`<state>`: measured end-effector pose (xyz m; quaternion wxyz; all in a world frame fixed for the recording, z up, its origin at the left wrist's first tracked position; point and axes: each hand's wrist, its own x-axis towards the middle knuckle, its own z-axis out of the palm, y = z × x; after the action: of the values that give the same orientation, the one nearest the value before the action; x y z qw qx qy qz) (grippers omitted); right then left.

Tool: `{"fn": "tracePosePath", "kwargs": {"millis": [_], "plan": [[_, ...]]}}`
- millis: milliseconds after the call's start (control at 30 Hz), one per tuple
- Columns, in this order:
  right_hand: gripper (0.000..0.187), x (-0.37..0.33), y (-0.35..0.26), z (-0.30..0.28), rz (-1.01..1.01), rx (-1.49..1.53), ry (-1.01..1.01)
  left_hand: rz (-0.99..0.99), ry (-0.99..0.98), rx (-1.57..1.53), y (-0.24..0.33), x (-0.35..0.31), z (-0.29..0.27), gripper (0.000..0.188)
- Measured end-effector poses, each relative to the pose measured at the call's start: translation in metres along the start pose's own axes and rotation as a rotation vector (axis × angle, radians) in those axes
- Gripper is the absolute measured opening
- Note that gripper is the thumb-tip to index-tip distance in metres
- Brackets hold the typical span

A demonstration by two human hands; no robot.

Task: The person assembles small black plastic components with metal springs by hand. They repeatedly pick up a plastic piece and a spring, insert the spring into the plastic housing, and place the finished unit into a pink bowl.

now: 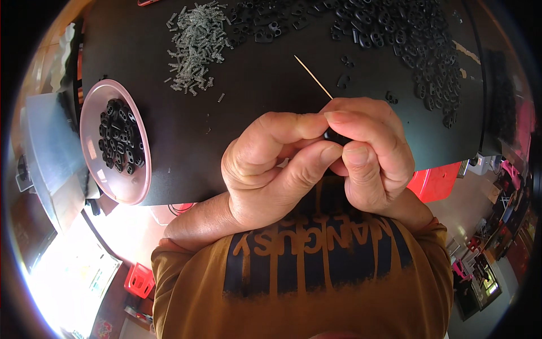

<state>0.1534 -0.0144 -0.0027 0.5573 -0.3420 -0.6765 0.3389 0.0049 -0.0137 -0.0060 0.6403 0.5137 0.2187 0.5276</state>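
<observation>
My left hand and my right hand meet just above the near edge of the table. Both are closed, fingertips pinching a small black plastic piece that is mostly hidden by the fingers. A thin pointed wooden stick sticks out from behind the right hand's fingers, its tip toward the far side. Beyond my hands lies a heap of small metal springs, with one loose spring nearer. Black plastic cord-lock parts with two holes are piled at the far right.
On the left of the dark table stands a pink oval bowl holding several finished-looking black cord locks. A few black pieces lie loose near the stick. Beside the table's right near edge is a red container; a red basket sits lower left.
</observation>
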Motion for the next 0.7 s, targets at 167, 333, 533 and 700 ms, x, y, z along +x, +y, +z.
{"fn": "tracePosePath", "kwargs": {"millis": [167,333,533,700], "plan": [[0.025,0.000,-0.008,0.000,0.156,0.045,0.007,-0.100,0.068,-0.102,0.004,0.002,0.003,0.028],[0.033,0.002,-0.013,0.003,0.152,-0.020,-0.102,-0.214,0.180,-0.088,0.012,-0.002,-0.001,0.024],[0.037,-0.011,-0.009,0.004,0.215,0.110,-0.080,-0.322,0.212,0.055,0.034,-0.016,-0.010,0.024],[0.026,-0.013,-0.014,0.004,0.267,0.056,-0.132,-0.199,0.534,0.182,0.060,-0.036,-0.026,0.022]]}}
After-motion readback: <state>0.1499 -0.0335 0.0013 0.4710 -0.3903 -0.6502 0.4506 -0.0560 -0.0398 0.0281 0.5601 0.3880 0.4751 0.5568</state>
